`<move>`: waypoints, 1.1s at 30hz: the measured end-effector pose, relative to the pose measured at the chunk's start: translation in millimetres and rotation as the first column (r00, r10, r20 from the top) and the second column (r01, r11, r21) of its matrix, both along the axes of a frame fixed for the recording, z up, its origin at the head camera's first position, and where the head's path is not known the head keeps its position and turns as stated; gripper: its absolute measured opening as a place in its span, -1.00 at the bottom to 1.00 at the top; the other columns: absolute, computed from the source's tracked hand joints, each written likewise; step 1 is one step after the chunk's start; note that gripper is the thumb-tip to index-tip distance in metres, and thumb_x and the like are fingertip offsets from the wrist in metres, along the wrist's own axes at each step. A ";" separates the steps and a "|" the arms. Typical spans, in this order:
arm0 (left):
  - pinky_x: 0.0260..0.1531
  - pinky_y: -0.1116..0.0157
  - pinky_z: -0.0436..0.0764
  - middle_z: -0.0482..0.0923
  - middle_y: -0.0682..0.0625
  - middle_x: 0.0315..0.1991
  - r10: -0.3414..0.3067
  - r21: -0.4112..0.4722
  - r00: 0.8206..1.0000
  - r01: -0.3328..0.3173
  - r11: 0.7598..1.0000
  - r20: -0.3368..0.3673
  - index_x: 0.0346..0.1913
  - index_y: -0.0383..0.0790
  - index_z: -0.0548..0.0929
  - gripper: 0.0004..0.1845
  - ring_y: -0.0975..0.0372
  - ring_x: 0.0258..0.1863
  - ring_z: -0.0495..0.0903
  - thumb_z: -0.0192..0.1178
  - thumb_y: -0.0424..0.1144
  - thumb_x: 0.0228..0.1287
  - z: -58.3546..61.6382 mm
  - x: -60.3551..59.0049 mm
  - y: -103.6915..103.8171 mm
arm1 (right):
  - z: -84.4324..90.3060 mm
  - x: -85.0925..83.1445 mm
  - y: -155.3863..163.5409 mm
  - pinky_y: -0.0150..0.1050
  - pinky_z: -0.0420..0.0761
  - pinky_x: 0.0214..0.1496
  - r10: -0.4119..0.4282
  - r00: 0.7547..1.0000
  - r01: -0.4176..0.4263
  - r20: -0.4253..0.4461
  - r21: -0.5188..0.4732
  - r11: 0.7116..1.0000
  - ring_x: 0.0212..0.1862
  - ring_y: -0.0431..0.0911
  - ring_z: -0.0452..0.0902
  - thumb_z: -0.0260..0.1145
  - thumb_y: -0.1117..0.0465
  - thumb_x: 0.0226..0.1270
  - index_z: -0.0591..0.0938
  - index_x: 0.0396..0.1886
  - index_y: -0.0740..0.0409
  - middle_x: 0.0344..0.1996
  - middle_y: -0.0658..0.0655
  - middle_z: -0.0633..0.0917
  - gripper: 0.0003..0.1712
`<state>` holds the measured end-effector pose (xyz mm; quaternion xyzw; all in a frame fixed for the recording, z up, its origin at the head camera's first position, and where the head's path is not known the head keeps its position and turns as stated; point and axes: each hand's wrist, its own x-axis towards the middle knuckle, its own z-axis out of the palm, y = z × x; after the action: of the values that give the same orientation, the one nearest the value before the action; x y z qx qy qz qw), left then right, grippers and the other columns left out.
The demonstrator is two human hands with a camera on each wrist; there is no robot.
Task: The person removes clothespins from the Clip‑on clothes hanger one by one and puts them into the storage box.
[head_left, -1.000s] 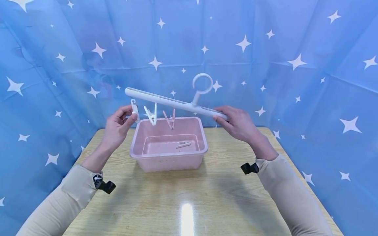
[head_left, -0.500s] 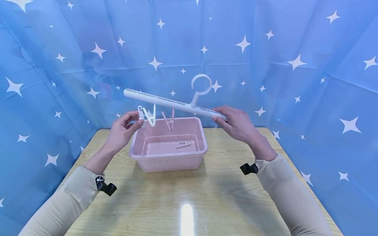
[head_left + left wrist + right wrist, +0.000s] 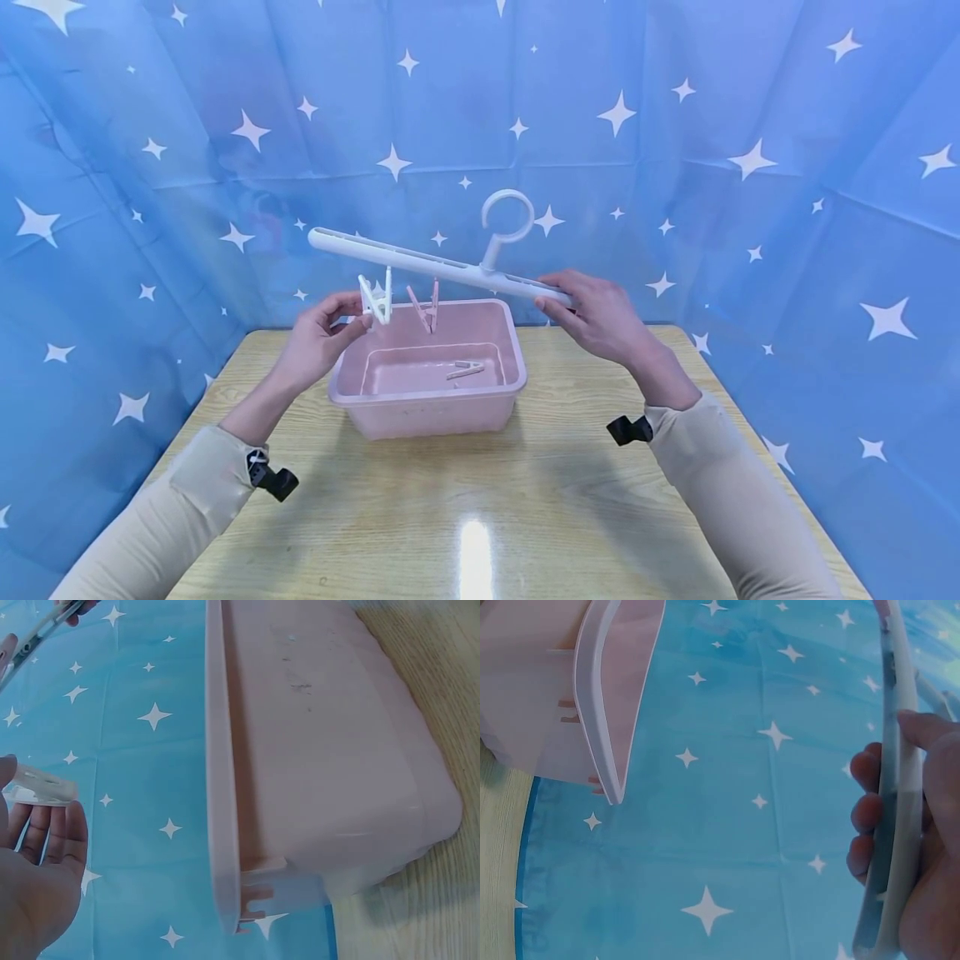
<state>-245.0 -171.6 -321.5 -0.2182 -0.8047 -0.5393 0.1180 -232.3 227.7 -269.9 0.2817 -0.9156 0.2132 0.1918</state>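
Note:
My right hand (image 3: 603, 318) grips the right end of a white clothes hanger (image 3: 420, 262), held tilted above the tub with its round hook up. Under the hanger's bar hang a white clothes peg (image 3: 386, 310) and a pink clothes peg (image 3: 432, 315), both spread in a V. My left hand (image 3: 322, 340) pinches another white clothes peg (image 3: 49, 787) between thumb and fingers, seen in the left wrist view. In the head view that peg is mostly hidden, overlapping the hanging white one. In the right wrist view, fingers (image 3: 866, 812) curl round the hanger.
A pink plastic tub (image 3: 427, 403) stands on the wooden table (image 3: 570, 467) below the hanger. Inside it lies a pale clothes peg (image 3: 467, 369). A blue curtain (image 3: 675, 192) with white stars surrounds the table at the back and sides.
My left hand has moved right and slightly down with its white clothes peg, up to the hanging white peg. The hanger has shifted slightly left and down.

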 end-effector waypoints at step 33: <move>0.10 0.06 0.64 0.64 -0.15 0.08 -0.048 -0.248 0.973 0.105 0.963 0.226 0.07 -0.20 0.60 -0.69 -0.03 0.17 0.62 0.27 -0.13 0.39 -19.6 -5.7 0.2 | 1.7 -0.1 -4.4 -0.18 0.40 -0.32 0.017 0.999 -0.017 -0.029 -0.003 1.000 -0.46 -0.12 0.42 0.17 -0.05 0.53 0.59 0.24 -0.04 -0.28 0.02 0.63 -0.59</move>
<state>-250.7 -171.4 -341.1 -0.2024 -0.8672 -0.4545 -0.0215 -232.3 223.3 -268.1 0.2924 -0.9100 0.2121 0.2036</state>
